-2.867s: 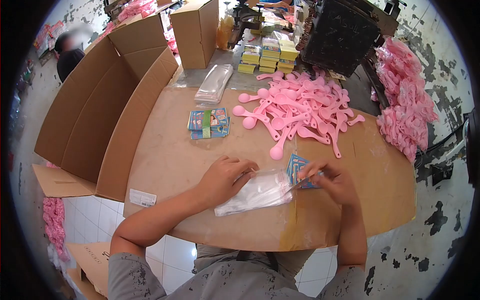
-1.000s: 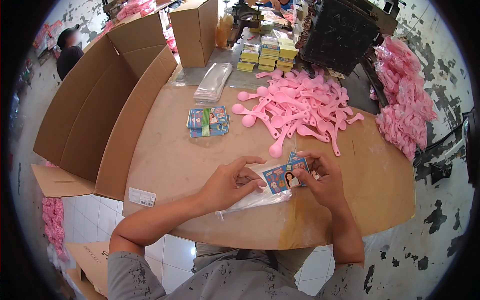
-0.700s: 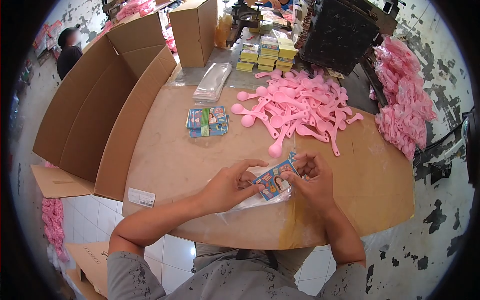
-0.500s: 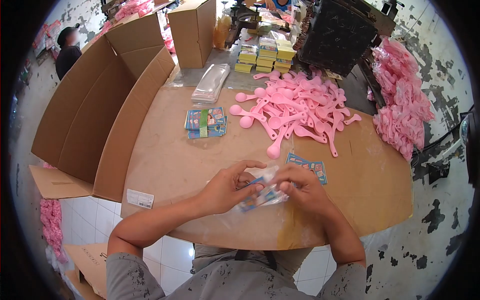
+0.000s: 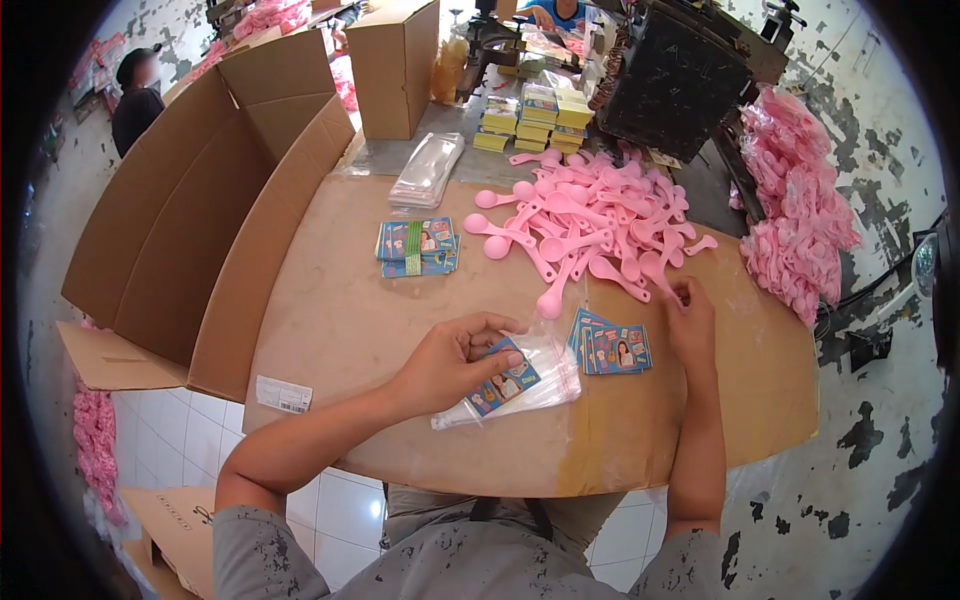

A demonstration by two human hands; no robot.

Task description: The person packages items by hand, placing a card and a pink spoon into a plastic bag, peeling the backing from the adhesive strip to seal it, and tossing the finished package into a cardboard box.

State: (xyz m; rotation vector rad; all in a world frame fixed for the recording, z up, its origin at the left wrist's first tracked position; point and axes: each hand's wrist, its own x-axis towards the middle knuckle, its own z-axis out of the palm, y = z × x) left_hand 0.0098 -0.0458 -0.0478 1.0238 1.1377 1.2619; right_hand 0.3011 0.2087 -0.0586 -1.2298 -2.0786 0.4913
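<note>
My left hand (image 5: pixel 465 360) is closed with its thumb on a small blue printed card (image 5: pixel 507 385), which lies against clear plastic bags (image 5: pixel 553 385) on the cardboard-topped table. At the right edge of the spoon heap, the fingers of my right hand (image 5: pixel 692 318) are pinched around the handle end of a pink spoon (image 5: pixel 655 268). Most of that handle tip is hidden by the fingers. Between my hands lies a loose fan of blue cards (image 5: pixel 616 348). The heap of pink plastic spoons (image 5: pixel 600 215) spreads out beyond them.
Banded cards (image 5: pixel 414 247) and a stack of clear bags (image 5: pixel 428 170) lie at left centre. A large open carton (image 5: pixel 190 220) flanks the table. Card stacks (image 5: pixel 537 108), a black machine (image 5: pixel 672 75) and bagged pink items (image 5: pixel 800 210) stand behind. Two people are in the background.
My right hand has left the plastic bag and moved right and away from me to the spoons. The left hand stays in place, with the card and bags now plainly visible.
</note>
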